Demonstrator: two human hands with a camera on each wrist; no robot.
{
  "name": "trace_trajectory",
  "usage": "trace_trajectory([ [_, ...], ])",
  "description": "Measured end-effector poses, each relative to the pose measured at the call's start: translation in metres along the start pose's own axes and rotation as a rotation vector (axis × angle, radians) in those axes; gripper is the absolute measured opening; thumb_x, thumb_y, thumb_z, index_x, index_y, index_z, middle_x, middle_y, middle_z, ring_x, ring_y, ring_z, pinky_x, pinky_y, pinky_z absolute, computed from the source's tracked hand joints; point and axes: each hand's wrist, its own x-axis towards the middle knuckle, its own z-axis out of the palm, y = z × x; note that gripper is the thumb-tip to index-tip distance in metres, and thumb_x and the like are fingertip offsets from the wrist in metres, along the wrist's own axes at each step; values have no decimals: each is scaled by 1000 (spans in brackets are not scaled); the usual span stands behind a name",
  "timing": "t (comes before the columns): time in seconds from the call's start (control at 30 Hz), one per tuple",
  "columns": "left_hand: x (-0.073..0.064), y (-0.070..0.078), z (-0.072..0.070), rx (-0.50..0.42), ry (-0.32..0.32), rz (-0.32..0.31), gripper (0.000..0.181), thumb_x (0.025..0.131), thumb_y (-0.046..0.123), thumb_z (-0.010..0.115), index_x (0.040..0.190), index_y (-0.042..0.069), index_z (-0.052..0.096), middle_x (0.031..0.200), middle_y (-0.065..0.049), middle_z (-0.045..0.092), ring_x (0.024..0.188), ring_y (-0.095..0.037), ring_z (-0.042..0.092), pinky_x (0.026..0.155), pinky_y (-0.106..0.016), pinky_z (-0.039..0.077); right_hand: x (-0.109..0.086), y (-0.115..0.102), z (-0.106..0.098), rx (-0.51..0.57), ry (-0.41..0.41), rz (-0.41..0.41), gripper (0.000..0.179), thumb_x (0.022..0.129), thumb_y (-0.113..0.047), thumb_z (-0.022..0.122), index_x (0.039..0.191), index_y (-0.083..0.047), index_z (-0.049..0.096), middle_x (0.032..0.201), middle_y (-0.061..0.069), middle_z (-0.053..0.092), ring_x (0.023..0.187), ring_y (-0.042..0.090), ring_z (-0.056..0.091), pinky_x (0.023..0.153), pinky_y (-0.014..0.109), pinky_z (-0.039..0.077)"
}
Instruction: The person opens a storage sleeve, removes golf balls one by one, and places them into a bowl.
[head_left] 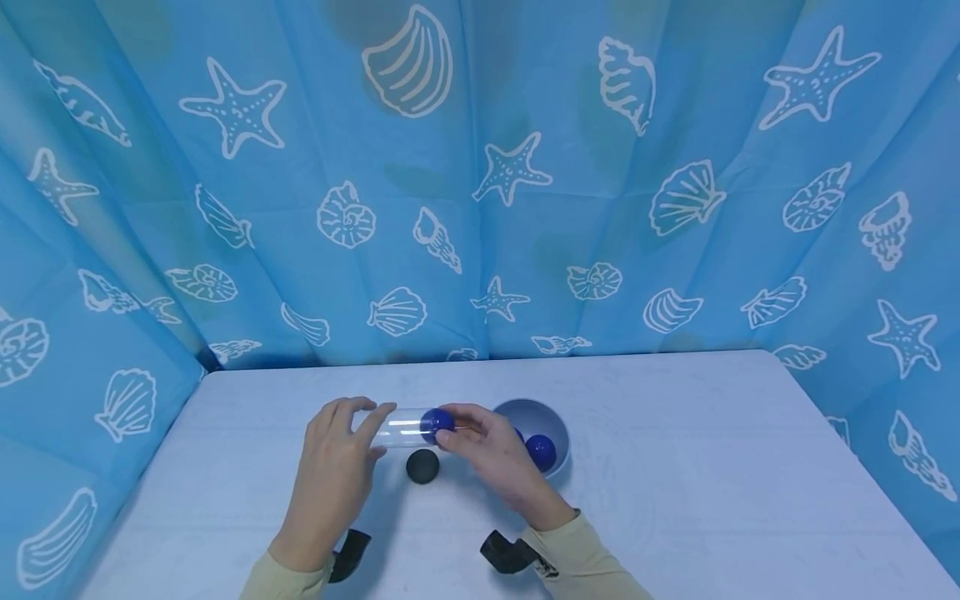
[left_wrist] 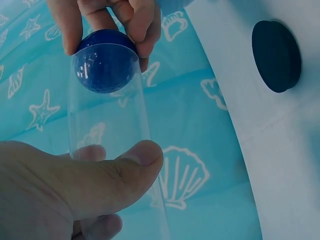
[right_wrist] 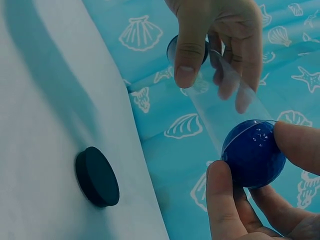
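My left hand (head_left: 337, 450) grips a clear plastic tube (head_left: 401, 427) near one end, thumb and fingers on either side of its wall. The tube lies roughly level above the table, its mouth toward my right hand (head_left: 498, 458). That hand pinches a shiny blue ball (right_wrist: 254, 154) between thumb and fingers at the mouth. In the left wrist view the blue ball (left_wrist: 106, 62) sits partly inside the rim, partly out. A dark cap (right_wrist: 172, 49) shows at the tube's far end in the right wrist view. On the table below lies a round black lid (head_left: 422, 466).
Right behind my right hand stands a grey-blue bowl (head_left: 534, 408) with blue balls (head_left: 541, 452) in it, partly hidden by the hand. The white table (head_left: 712, 467) reaches back to a blue curtain (head_left: 480, 233) printed with shells and starfish.
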Motion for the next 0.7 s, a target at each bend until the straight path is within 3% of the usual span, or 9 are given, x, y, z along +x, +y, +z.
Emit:
trace_trajectory([
  [0.7,-1,1,3,-3,3,-12,62,72,4,90,129,8,65,121,-18,60,115,-38,54,101,-53,45,1,-5,-11,-63,35,-38,53,97,-27,69,141,-3,53,126,12,65,115,22,63,100,38,51],
])
